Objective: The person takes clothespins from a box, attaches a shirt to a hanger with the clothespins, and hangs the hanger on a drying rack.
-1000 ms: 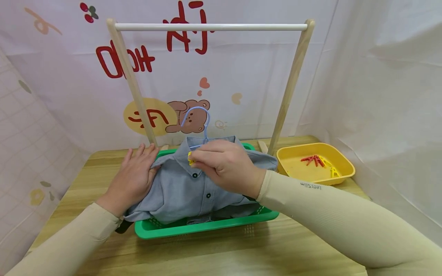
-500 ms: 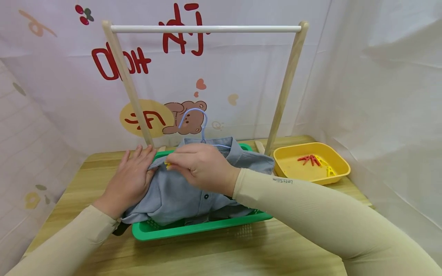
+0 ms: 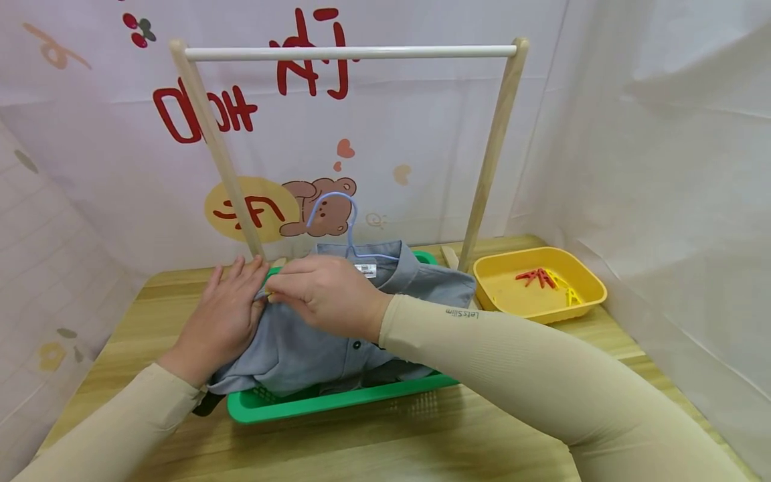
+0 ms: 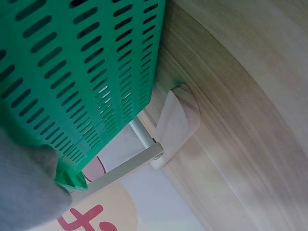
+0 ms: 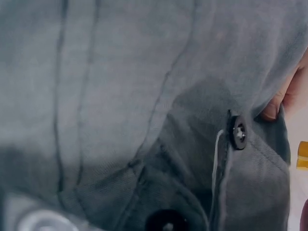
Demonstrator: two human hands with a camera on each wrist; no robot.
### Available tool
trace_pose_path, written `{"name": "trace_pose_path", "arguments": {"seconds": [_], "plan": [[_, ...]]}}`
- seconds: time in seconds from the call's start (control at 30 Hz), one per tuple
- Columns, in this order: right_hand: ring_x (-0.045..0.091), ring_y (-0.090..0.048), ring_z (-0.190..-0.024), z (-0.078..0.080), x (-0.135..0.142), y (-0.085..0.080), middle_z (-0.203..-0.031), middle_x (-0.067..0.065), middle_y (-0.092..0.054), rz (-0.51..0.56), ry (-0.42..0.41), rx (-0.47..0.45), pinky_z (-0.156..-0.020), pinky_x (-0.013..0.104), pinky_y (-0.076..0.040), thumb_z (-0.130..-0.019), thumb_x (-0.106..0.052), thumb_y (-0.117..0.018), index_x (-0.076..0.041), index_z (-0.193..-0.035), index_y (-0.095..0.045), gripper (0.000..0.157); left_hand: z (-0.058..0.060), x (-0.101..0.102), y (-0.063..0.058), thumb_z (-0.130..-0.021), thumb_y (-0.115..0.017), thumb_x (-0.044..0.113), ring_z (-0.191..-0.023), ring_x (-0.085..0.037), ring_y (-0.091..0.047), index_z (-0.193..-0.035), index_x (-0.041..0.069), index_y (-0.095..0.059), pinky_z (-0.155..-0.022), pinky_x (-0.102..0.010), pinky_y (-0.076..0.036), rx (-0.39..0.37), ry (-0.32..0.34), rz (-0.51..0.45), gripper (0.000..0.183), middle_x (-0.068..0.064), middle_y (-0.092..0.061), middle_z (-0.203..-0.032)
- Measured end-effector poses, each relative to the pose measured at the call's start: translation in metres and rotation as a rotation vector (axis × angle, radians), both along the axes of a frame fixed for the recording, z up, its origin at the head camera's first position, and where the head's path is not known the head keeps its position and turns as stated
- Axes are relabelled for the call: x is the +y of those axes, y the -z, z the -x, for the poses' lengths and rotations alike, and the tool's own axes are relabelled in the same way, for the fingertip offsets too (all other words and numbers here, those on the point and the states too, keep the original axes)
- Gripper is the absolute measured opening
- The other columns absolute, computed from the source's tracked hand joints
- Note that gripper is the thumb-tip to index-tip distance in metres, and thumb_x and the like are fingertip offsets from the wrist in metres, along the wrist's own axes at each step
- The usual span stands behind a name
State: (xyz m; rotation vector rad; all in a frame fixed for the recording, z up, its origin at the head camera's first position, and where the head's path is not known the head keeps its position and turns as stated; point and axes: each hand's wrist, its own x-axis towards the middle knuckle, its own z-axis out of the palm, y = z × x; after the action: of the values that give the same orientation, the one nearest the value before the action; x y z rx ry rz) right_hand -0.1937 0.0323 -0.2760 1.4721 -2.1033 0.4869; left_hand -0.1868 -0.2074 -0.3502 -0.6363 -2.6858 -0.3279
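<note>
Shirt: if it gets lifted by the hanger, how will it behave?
The shirt will likely droop rather than hold stiff, as its cloth lies in soft creases. Its collar may be propped, with the hanger inside it. The lower part could drag, since it lies bunched inside the basket.

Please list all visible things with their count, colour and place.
Table: one, brown, underneath
Walls: three, whitish, around table
Rack: one, beige and white, on table
Basket: one, green, before rack
Shirt: one, grey-blue, over basket
Hanger: one, light blue, in shirt
Tray: one, yellow, right of basket
Loose clips: several, red and yellow, in tray
Held clip: one, yellow, right fingers
Left hand: one, at shirt
Right hand: one, over shirt
Sleeves: two, beige, lower corners
</note>
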Motion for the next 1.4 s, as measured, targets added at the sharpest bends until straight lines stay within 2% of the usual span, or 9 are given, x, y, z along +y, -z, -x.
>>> {"name": "trace_pose_path", "arguments": {"seconds": [0.17, 0.43, 0.77, 0.93, 1.07, 1.23, 1.4], "plan": [[0.005, -0.073, -0.1, 0.003, -0.004, 0.001, -0.109, -0.007, -0.079, -0.038, 0.016, -0.032, -0.092, 0.016, -0.055, -0.104, -0.021, -0.068, -0.017, -0.105, -0.076, 0.009, -0.002, -0.001, 0.0, -0.105, -0.058, 0.01, -0.15, -0.057, -0.035, -0.154, -0.007, -0.047, -0.124, -0.071, -0.019, 0.008, -0.002, -0.011, 0.053, -0.032, -0.045, -0.159], [0.007, -0.073, -0.104, 0.007, -0.007, 0.004, -0.112, -0.006, -0.079, -0.073, 0.041, -0.027, -0.095, 0.021, -0.056, -0.105, -0.022, -0.067, -0.016, -0.108, -0.077, 0.012, -0.004, -0.001, 0.0, -0.103, -0.061, 0.01, -0.149, -0.058, -0.037, -0.154, -0.006, -0.047, -0.123, -0.072, -0.02, 0.034, 0.01, -0.012, 0.055, -0.031, -0.046, -0.158], [0.007, -0.074, -0.108, 0.011, -0.005, 0.004, -0.112, -0.007, -0.081, -0.092, 0.128, 0.02, -0.108, 0.027, -0.051, -0.103, -0.025, -0.07, -0.019, -0.108, -0.079, 0.012, -0.003, 0.001, 0.0, -0.101, -0.062, 0.009, -0.148, -0.058, -0.038, -0.154, -0.006, -0.047, -0.125, -0.07, -0.02, 0.049, 0.014, -0.003, 0.056, -0.03, -0.046, -0.159], [0.009, -0.073, -0.104, 0.011, -0.006, 0.003, -0.11, -0.007, -0.081, -0.093, 0.147, -0.038, -0.106, 0.029, -0.051, -0.103, -0.024, -0.07, -0.017, -0.11, -0.079, 0.013, -0.002, 0.001, 0.001, -0.101, -0.063, 0.009, -0.148, -0.058, -0.039, -0.153, -0.006, -0.048, -0.124, -0.071, -0.021, 0.056, 0.02, -0.01, 0.056, -0.031, -0.047, -0.158], [0.009, -0.072, -0.1, 0.012, -0.006, 0.003, -0.109, -0.006, -0.08, -0.094, 0.16, -0.088, -0.102, 0.03, -0.052, -0.103, -0.026, -0.07, -0.015, -0.118, -0.077, 0.019, -0.002, 0.001, 0.001, -0.101, -0.064, 0.009, -0.147, -0.058, -0.04, -0.153, -0.005, -0.049, -0.123, -0.071, -0.022, 0.066, 0.024, -0.015, 0.056, -0.03, -0.048, -0.158], [0.01, -0.071, -0.109, 0.012, -0.005, 0.003, -0.117, -0.005, -0.078, -0.103, 0.192, -0.132, -0.108, 0.031, -0.05, -0.104, -0.028, -0.069, -0.013, -0.128, -0.074, 0.029, -0.001, 0.002, 0.002, -0.102, -0.064, 0.011, -0.147, -0.058, -0.04, -0.154, -0.004, -0.049, -0.123, -0.071, -0.022, 0.061, 0.02, -0.008, 0.056, -0.029, -0.048, -0.158], [0.011, -0.07, -0.108, 0.012, -0.004, 0.005, -0.115, -0.006, -0.077, -0.117, 0.223, -0.134, -0.11, 0.032, -0.049, -0.105, -0.031, -0.066, -0.013, -0.13, -0.071, 0.031, 0.0, 0.003, 0.001, -0.103, -0.064, 0.012, -0.148, -0.058, -0.039, -0.154, -0.004, -0.048, -0.124, -0.071, -0.021, 0.051, 0.017, -0.002, 0.057, -0.029, -0.047, -0.159]]}}
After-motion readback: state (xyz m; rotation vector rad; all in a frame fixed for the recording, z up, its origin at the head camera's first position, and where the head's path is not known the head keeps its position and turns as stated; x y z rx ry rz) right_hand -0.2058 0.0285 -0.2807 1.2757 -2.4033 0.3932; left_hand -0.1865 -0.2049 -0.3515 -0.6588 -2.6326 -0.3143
